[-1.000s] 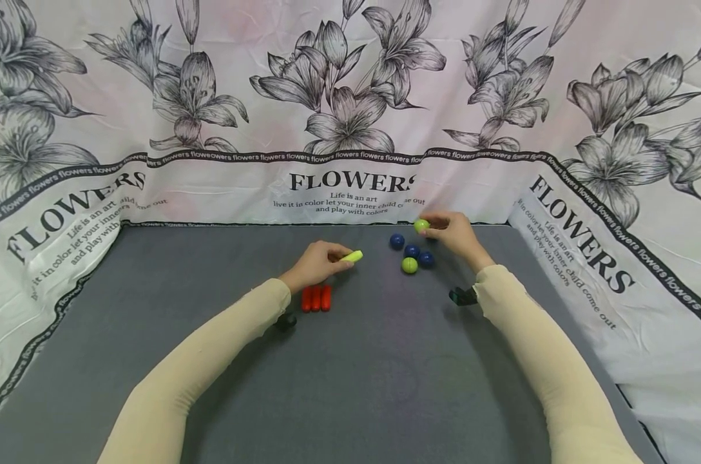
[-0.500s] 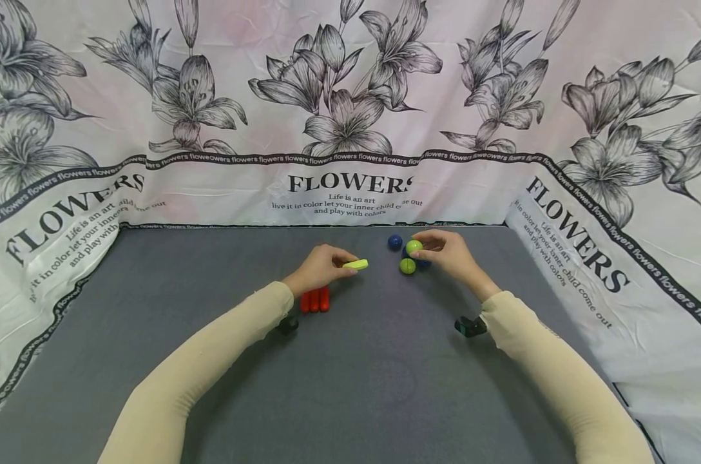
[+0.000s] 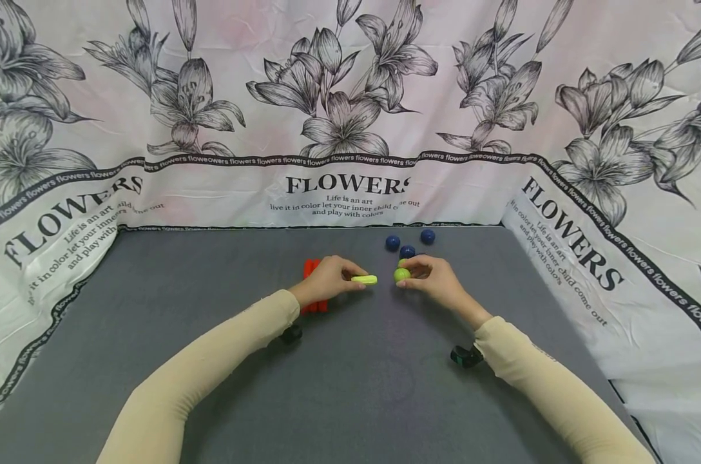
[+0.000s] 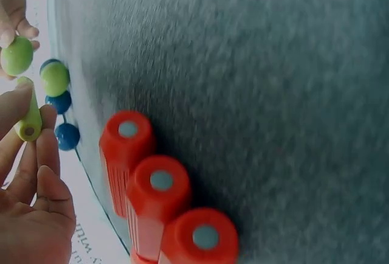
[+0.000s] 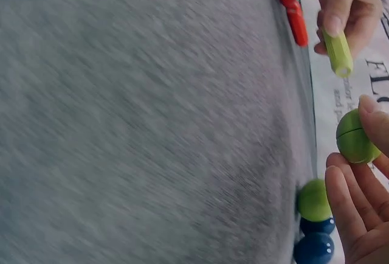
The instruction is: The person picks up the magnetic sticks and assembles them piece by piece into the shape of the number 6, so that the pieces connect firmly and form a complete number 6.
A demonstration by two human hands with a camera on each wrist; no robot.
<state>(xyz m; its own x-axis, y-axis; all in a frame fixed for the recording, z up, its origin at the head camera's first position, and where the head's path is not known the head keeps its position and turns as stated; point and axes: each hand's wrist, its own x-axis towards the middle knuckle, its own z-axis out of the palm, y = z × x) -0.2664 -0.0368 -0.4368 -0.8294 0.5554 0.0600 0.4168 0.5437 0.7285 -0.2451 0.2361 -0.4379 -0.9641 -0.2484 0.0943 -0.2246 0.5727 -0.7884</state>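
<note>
My left hand (image 3: 329,280) pinches a yellow-green stick (image 3: 364,280) between thumb and fingers, its free end pointing right. Just to the right, my right hand (image 3: 437,281) holds a green ball (image 3: 401,275) by thumb and fingertips. A small gap separates stick and ball. In the right wrist view a thin dark line crosses the held ball (image 5: 354,137). Behind it is a second green ball (image 4: 56,79), beside the blue balls (image 4: 67,136). Red sticks (image 4: 159,185) lie side by side near my left wrist, partly hidden by that hand in the head view.
Beyond my right hand, blue balls (image 3: 428,236) lie near the back edge of the grey table (image 3: 385,399). A flower-printed cloth (image 3: 211,193) hangs behind and at both sides. Dark devices (image 3: 465,356) sit under both wrists.
My right hand has brought the green ball toward the front and left, past the other balls. My left hand has moved slightly right and nearer with its stick. One blue ball now lies farther back.
</note>
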